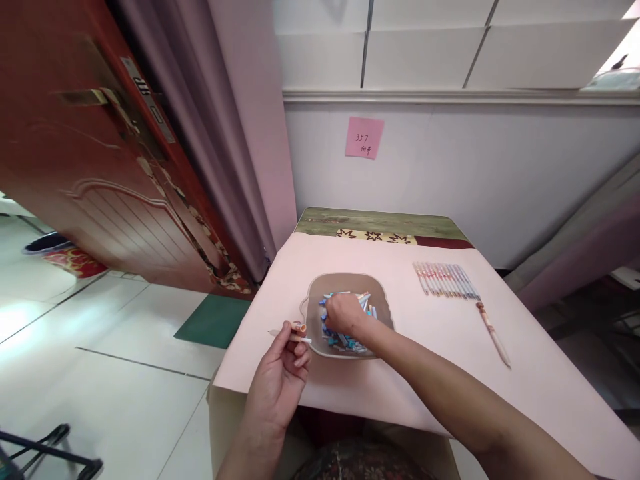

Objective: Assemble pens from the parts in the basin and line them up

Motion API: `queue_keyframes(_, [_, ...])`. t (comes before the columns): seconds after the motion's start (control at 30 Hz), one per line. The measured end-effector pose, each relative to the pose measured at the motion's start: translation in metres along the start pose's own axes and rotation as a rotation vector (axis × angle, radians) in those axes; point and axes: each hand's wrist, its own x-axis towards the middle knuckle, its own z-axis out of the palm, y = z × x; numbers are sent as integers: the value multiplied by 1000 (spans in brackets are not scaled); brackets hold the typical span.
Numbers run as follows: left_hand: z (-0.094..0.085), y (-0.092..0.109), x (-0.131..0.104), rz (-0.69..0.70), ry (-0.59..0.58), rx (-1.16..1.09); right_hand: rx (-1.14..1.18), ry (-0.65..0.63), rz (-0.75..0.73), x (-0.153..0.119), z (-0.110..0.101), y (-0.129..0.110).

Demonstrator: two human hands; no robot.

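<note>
My left hand [287, 360] is at the near left side of a beige plastic basin [320, 285], pinching pen parts between thumb and fingers. One is a short orange-and-white pen barrel [299, 328]; a thin white piece [301, 339] with a narrow tip lies across the fingers below it. My right hand [345, 313] reaches down into the basin, fingers curled among loose blue and white pen parts [345, 343]. Its fingertips are hidden, so what they grip does not show.
Right of the basin, several clear patterned pens [445, 280] lie in a row on the pink-covered table [425, 380]. One assembled pen with a brown top [494, 335] lies apart, nearer me. A wall with a pink note [365, 137] is behind; a red door [100, 153] stands left.
</note>
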Motion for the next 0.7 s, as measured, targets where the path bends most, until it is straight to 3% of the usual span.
queue_keyframes(0.2, [1, -8, -1, -6, 6, 16, 236, 67, 13, -42, -24, 45])
queue_keyframes(0.3, [7, -21, -1, -31, -20, 49, 842, 136, 66, -76, -30, 52])
queue_keyframes(0.4, [12, -34, -1, -72, -54, 92, 1163, 213, 49, -109, -34, 44])
queue_keyframes(0.5, [14, -44, -2, -105, -63, 109, 1243, 258, 35, -130, -39, 31])
queue_keyframes(0.7, [13, -57, -7, -114, -96, 141, 1056, 360, 0, -142, -43, 21])
